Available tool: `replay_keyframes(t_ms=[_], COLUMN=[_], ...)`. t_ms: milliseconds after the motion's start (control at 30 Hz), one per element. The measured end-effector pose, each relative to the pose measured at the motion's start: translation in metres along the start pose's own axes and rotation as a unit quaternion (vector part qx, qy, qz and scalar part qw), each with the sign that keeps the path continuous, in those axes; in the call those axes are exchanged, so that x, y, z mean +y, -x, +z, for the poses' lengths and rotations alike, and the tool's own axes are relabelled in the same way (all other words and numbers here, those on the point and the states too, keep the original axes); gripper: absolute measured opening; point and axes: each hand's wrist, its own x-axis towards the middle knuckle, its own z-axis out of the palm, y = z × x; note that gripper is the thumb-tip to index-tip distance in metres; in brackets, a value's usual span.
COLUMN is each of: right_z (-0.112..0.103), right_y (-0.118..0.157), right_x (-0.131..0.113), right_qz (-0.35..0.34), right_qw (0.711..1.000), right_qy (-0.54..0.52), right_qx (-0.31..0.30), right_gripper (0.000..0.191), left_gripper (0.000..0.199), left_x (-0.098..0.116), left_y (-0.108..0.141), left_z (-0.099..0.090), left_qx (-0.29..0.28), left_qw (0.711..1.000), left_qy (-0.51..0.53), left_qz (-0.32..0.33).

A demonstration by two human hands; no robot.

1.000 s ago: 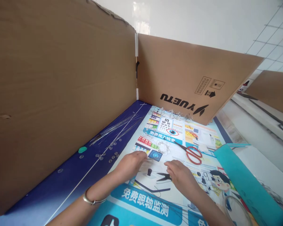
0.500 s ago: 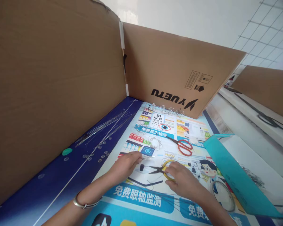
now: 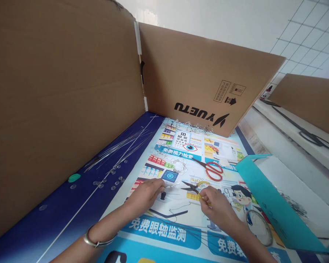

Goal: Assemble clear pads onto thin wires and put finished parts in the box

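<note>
Yellow-handled needle-nose pliers [image 3: 193,187] are gripped in the right hand [image 3: 216,206], their black tips pointing left toward the left hand [image 3: 145,197], which pinches what looks like a thin wire [image 3: 171,185]; both work low over a printed poster [image 3: 170,233] near the middle. Red-handled scissors [image 3: 214,171] lie just beyond the pliers, and loose wire rods [image 3: 117,149] and clear beads [image 3: 106,180] sit on a blue strip [image 3: 57,193] to the left. A teal folder [image 3: 268,197] lies right, below upright cardboard panels [image 3: 197,73] on the far side.
</note>
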Motion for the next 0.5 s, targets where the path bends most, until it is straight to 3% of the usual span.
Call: replay_keyframes(t_ms=[133,300,500], right_z=[-0.013,-0.016,-0.011], right_y=[-0.003,-0.019,-0.044], right_x=[0.014,0.043,0.062], right_qz=[0.014,0.035,0.057], right_qw=[0.998,0.992,0.982], right_qy=[-0.055,0.113,0.174], right_qx=[-0.023,0.038,0.036], right_gripper=[0.007,0.008,0.006], left_gripper=[0.024,0.026,0.028], left_x=[0.003,0.008,0.01], left_y=[0.0,0.004,0.005], left_z=[0.001,0.005,0.004], left_qx=[-0.005,-0.022,-0.039], left_qw=[1.0,0.998,0.998], left_qy=[0.015,0.025,0.054], left_qz=[0.001,0.044,0.022])
